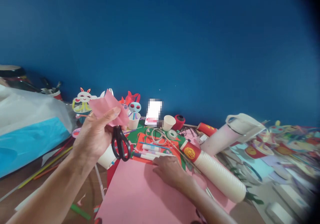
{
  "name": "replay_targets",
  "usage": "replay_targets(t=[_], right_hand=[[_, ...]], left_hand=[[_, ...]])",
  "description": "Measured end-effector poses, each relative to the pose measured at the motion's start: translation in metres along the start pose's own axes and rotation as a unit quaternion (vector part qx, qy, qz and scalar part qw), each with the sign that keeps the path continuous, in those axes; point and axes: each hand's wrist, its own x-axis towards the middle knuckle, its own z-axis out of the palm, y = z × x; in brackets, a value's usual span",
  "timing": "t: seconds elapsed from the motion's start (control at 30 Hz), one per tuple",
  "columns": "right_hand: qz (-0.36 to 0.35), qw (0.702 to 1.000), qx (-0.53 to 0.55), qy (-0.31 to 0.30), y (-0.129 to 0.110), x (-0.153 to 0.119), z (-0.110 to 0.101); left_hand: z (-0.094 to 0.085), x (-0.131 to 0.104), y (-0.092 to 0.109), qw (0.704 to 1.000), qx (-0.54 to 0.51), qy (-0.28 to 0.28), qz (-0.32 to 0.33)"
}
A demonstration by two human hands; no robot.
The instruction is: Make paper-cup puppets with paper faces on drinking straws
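Note:
My left hand [100, 130] is raised at the left. It grips a folded, creased piece of pink paper [107, 105] between thumb and fingers. A pair of scissors [121, 144] is held in the same hand, its black handles hanging below and its blades hidden. My right hand [170, 170] is low over the far edge of a large pink sheet [140, 194], fingers bent, with the fingertips closed at the end of a white marker [146, 156]. Another pen [150, 147] lies just beyond it on orange paper.
A long stack of paper cups [220, 174] lies at the right, beside a tilted white pitcher [230, 134]. Paper rabbit figures [135, 107], a white cup [169, 122] and a bright phone [154, 112] stand along the blue wall. Blue-and-white plastic packaging [35, 134] is at left.

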Motion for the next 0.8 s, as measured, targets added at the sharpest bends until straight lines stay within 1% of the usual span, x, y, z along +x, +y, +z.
replay_targets(t=[0.1, 0.17, 0.27, 0.33, 0.47, 0.6, 0.7, 0.8], right_hand=[[0.009, 1.0, -0.011, 0.011, 0.002, 0.002, 0.0], [0.013, 0.999, -0.012, 0.03, 0.006, 0.003, -0.003], [0.012, 0.995, -0.002, 0.095, 0.015, 0.009, -0.007], [-0.002, 0.992, 0.013, 0.129, 0.02, 0.016, -0.007], [-0.046, 0.988, 0.055, 0.136, 0.022, 0.033, 0.001], [-0.057, 0.983, 0.086, 0.15, 0.016, 0.048, 0.004], [-0.057, 0.981, 0.094, 0.159, 0.011, 0.053, -0.001], [-0.036, 0.977, 0.11, 0.178, 0.004, 0.044, -0.017]], left_hand=[[0.0, 0.001, -0.002, 1.0, -0.016, 0.003, -0.014], [0.0, 0.002, -0.003, 0.999, -0.025, 0.004, -0.021], [0.0, 0.002, -0.004, 0.999, -0.03, 0.003, -0.019], [-0.001, 0.002, -0.003, 0.999, -0.039, 0.002, -0.024], [-0.002, 0.003, -0.002, 0.999, -0.042, 0.001, -0.029], [-0.001, 0.003, -0.002, 0.999, -0.036, 0.006, -0.025], [-0.002, 0.003, -0.002, 0.999, -0.032, 0.002, -0.03], [-0.002, 0.005, -0.005, 0.998, -0.038, -0.01, -0.046]])
